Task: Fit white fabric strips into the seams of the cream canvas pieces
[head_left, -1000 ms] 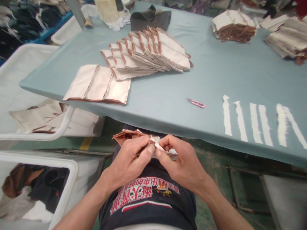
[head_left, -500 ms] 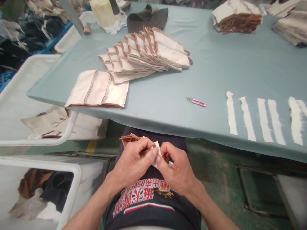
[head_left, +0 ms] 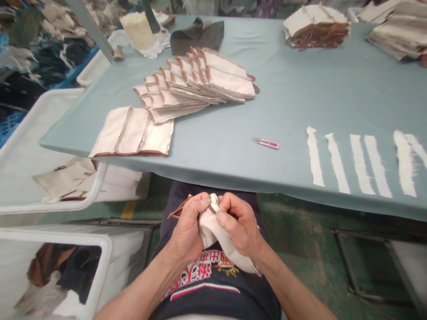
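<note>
Over my lap, both hands pinch a cream cloth piece with brown edging (head_left: 220,238). My left hand (head_left: 189,226) is closed on its left part, thumb near the bunched top edge. My right hand (head_left: 240,222) grips the same edge just beside it, thumb and fingertips pressed together. Brown fabric sticks out behind my left hand, and a cream flap hangs below the right one. On the table ahead lie pink-handled thread snips (head_left: 266,143), apart from both hands. A flat cream sewn piece (head_left: 131,132) rests at the table's near left edge.
A fanned stack of cream pieces (head_left: 196,82) lies on the blue-green table (head_left: 227,155). White cloth strips (head_left: 362,164) line its right side. Further stacks (head_left: 316,26) stand at the back. White bins (head_left: 96,186) with fabric flank me at left.
My hands have turned the cloth upward, so more of its cream face shows and a flap hangs below my right hand. The view has shifted slightly.
</note>
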Demonstrator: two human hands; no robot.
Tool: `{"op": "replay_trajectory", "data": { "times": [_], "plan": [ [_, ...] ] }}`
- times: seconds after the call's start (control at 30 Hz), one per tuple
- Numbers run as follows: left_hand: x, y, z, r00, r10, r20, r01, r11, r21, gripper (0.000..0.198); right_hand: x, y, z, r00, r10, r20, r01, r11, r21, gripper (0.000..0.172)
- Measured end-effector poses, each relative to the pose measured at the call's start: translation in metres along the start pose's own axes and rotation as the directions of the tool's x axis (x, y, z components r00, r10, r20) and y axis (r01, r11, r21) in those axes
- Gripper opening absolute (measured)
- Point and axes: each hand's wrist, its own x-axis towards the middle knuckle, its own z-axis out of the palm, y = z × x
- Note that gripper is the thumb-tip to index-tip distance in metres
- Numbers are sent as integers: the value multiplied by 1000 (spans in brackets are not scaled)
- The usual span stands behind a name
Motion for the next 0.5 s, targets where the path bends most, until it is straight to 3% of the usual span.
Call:
{"op": "replay_trajectory", "data": {
  "times": [0.1,0.2,0.27,0.3,0.37,0.43,0.5],
  "plan": [
    [4,-5,5,996,38,-78,-39,999,-2,34,3,-5,2,999,16,-32,-19,996,-82,24],
    [4,-5,-4,997,74,-24,-72,996,56,35,1,-16,7,997,31,-75,-43,985,-164,21],
    [5,-1,-16,982,189,28,-189,937,294,32,-2,-19,10,992,63,-108,-84,977,-195,20],
    [7,2,-23,965,243,100,-262,870,419,34,-3,-18,10,989,82,-121,-106,972,-209,19],
    [13,7,-33,903,284,322,-429,632,646,34,-6,-12,7,984,66,-164,-109,958,-264,19],
    [17,9,-36,822,266,504,-570,396,720,32,-11,-4,0,979,7,-205,-83,928,-363,20],
    [16,7,-31,776,282,564,-630,295,719,30,-20,3,-7,969,-40,-246,-82,881,-466,18]
  ]
}}
